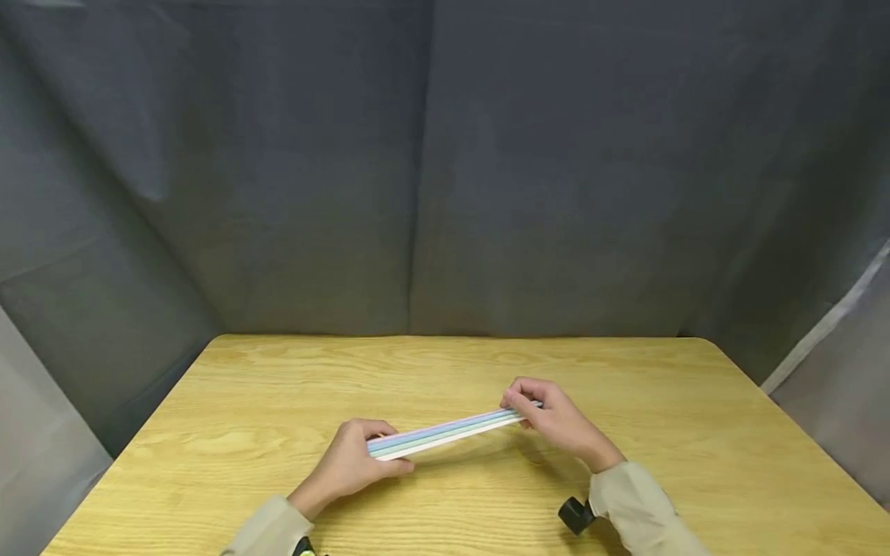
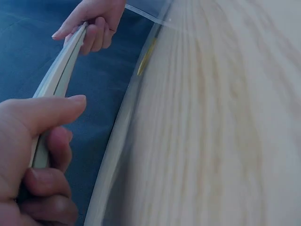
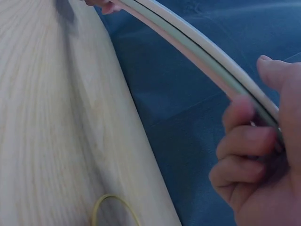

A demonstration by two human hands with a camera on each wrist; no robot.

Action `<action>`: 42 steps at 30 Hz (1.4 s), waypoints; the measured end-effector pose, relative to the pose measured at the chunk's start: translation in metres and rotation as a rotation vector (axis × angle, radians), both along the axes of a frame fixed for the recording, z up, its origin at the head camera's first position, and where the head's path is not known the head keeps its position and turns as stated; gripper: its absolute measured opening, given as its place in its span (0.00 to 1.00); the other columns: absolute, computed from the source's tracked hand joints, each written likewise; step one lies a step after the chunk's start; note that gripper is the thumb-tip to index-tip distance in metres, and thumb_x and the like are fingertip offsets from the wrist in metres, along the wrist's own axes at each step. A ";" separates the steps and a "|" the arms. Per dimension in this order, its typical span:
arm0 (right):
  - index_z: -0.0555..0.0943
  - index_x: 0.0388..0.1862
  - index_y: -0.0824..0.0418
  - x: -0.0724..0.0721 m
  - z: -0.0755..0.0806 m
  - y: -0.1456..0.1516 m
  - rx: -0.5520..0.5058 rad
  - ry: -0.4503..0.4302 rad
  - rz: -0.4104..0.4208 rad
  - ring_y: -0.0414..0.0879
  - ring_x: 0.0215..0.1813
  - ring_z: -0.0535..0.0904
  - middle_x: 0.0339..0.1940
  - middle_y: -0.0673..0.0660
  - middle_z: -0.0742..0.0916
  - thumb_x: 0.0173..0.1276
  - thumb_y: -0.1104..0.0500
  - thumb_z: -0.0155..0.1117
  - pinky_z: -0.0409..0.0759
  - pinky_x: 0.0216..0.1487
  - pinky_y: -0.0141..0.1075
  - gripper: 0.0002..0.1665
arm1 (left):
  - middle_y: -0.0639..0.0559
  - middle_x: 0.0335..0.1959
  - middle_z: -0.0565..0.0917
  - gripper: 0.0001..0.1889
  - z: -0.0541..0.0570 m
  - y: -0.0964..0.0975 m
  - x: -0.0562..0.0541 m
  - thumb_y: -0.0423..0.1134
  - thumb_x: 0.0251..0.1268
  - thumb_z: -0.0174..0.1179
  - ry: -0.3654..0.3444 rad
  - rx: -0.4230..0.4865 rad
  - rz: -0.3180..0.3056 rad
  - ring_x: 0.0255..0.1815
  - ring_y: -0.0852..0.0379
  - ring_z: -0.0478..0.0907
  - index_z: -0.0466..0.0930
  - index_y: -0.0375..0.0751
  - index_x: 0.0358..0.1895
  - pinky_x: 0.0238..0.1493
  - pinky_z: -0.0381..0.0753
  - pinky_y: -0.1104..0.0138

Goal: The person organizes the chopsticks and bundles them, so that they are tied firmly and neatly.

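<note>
A bundle of long, slim pastel sticks (image 1: 445,434), in pink-lilac, blue, green and white, is held lengthwise above the table between both hands. My left hand (image 1: 351,463) grips its left end, with the thumb along the near side; in the left wrist view the curled fingers (image 2: 49,183) wrap under it. At the other, slightly farther end, my right hand (image 1: 549,417) holds the sticks between thumb and fingers. The right wrist view shows that hand's curled fingers (image 3: 242,155) around the bundle. A thin yellow loop, like a rubber band (image 3: 106,197), lies on the table below.
The wood-grain table (image 1: 243,409) has rounded far corners. Dark grey curtains (image 1: 431,193) hang behind it and at both sides. A black wrist device (image 1: 575,515) sits at the right sleeve's cuff.
</note>
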State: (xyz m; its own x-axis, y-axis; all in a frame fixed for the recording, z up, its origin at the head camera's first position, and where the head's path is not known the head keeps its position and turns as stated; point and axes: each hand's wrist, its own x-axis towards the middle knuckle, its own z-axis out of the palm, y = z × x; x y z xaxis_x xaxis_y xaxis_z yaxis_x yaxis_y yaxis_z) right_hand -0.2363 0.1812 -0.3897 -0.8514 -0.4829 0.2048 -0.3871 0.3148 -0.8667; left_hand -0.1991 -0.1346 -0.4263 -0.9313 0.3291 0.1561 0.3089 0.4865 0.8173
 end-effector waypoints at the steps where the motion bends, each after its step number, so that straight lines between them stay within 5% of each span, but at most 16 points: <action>1: 0.78 0.34 0.65 0.000 0.001 0.000 0.007 -0.007 0.004 0.35 0.19 0.62 0.23 0.54 0.76 0.78 0.56 0.49 0.65 0.21 0.29 0.17 | 0.53 0.30 0.85 0.16 0.001 0.000 0.000 0.43 0.43 0.78 -0.011 0.014 0.011 0.26 0.64 0.75 0.85 0.41 0.35 0.26 0.76 0.71; 6: 0.78 0.36 0.66 -0.001 0.008 0.002 -0.006 -0.068 0.014 0.38 0.15 0.65 0.17 0.55 0.74 0.78 0.53 0.47 0.66 0.17 0.32 0.20 | 0.51 0.28 0.86 0.19 0.002 0.004 -0.001 0.45 0.41 0.78 -0.071 0.088 0.023 0.23 0.62 0.77 0.84 0.39 0.36 0.24 0.77 0.69; 13: 0.82 0.35 0.71 -0.004 0.010 0.003 -0.173 -0.128 0.083 0.35 0.17 0.72 0.39 0.55 0.87 0.80 0.53 0.44 0.69 0.18 0.29 0.26 | 0.49 0.29 0.86 0.19 0.002 0.005 -0.003 0.42 0.40 0.79 -0.144 0.178 0.027 0.19 0.62 0.73 0.85 0.38 0.36 0.19 0.73 0.71; 21: 0.85 0.32 0.60 -0.008 0.007 -0.004 -0.262 -0.203 0.127 0.35 0.17 0.71 0.41 0.54 0.88 0.79 0.54 0.46 0.69 0.19 0.27 0.23 | 0.45 0.29 0.85 0.20 0.005 0.004 -0.004 0.37 0.41 0.78 -0.251 0.316 0.004 0.12 0.63 0.62 0.85 0.32 0.40 0.13 0.63 0.73; 27: 0.79 0.40 0.79 -0.005 0.008 -0.008 -0.233 -0.195 0.073 0.34 0.16 0.69 0.39 0.54 0.88 0.79 0.56 0.45 0.67 0.19 0.27 0.25 | 0.44 0.36 0.84 0.19 0.007 0.004 0.000 0.35 0.43 0.77 -0.235 0.320 -0.004 0.26 0.59 0.71 0.85 0.30 0.41 0.21 0.71 0.72; 34: 0.74 0.46 0.77 -0.002 0.014 -0.008 -0.207 -0.197 0.017 0.35 0.18 0.68 0.36 0.52 0.85 0.79 0.55 0.45 0.67 0.20 0.28 0.23 | 0.45 0.34 0.86 0.18 0.011 0.006 0.006 0.35 0.41 0.78 -0.192 0.291 0.037 0.30 0.59 0.74 0.86 0.31 0.38 0.27 0.75 0.70; 42: 0.73 0.44 0.75 -0.004 0.011 -0.004 -0.300 -0.178 0.111 0.36 0.23 0.74 0.36 0.52 0.83 0.80 0.54 0.43 0.74 0.24 0.27 0.23 | 0.46 0.34 0.87 0.17 0.008 0.004 0.008 0.37 0.41 0.78 -0.174 0.281 0.073 0.30 0.59 0.77 0.86 0.33 0.36 0.29 0.77 0.69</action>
State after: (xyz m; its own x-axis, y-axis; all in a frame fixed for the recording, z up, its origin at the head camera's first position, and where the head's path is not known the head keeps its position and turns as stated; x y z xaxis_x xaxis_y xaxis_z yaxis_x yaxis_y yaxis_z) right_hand -0.2402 0.1775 -0.3786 -0.8325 -0.5149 0.2044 -0.2388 0.0006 -0.9711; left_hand -0.1912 -0.1301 -0.4179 -0.9715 0.2269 0.0680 0.1258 0.2509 0.9598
